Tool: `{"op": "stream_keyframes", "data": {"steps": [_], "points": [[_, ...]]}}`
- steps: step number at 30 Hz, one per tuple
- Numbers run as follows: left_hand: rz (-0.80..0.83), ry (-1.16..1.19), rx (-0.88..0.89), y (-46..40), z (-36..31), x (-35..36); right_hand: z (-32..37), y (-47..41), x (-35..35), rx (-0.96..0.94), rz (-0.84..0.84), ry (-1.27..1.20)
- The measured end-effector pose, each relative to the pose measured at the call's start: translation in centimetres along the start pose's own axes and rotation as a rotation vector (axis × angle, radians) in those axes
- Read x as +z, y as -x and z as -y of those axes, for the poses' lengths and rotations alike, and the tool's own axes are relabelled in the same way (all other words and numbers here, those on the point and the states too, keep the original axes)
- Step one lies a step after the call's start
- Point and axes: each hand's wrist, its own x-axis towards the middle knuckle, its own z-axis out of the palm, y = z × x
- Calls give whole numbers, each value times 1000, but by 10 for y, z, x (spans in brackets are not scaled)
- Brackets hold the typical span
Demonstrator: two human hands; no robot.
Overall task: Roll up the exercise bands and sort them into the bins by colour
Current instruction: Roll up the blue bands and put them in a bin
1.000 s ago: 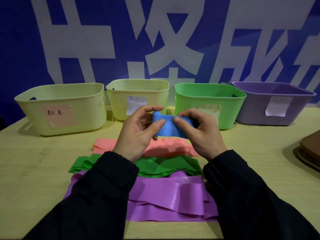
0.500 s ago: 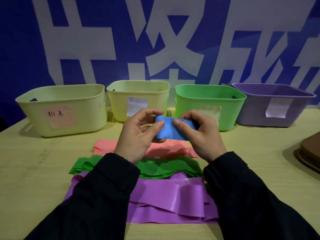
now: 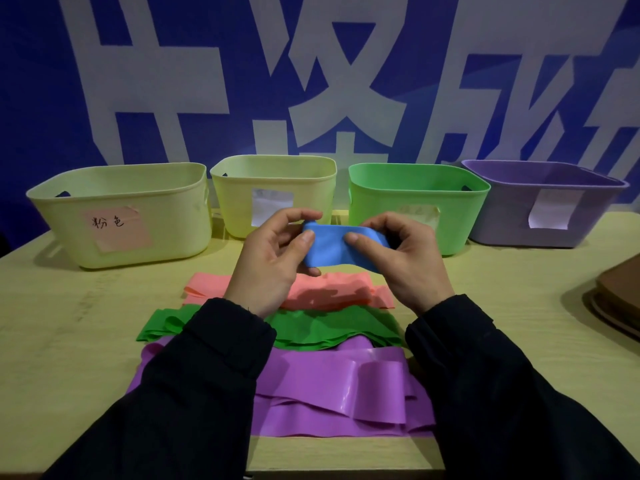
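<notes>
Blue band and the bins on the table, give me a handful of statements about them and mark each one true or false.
1. Both hands hold the blue band above the table. True: the left hand and the right hand pinch it between thumb and fingers.
2. The purple band lies nearest the person. True.
3. The pink band is already in a bin. False: it lies flat on the table, behind the green band.
4. The bin with the pink label is at the far right. False: it is at the far left; the purple bin is at the far right.
5. Four bins stand in a row at the back. True.
</notes>
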Motion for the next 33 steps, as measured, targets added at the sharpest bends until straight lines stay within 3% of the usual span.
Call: {"op": "stream_keyframes", "data": {"steps": [12, 29, 33], "points": [[-10, 65, -38, 2, -2, 2, 0, 1, 1, -5, 2, 16], [-31, -32, 49, 2, -1, 3, 3, 3, 5, -1, 31, -7], [22, -5, 33, 3, 0, 5, 4, 3, 5, -8, 60, -16]]}}
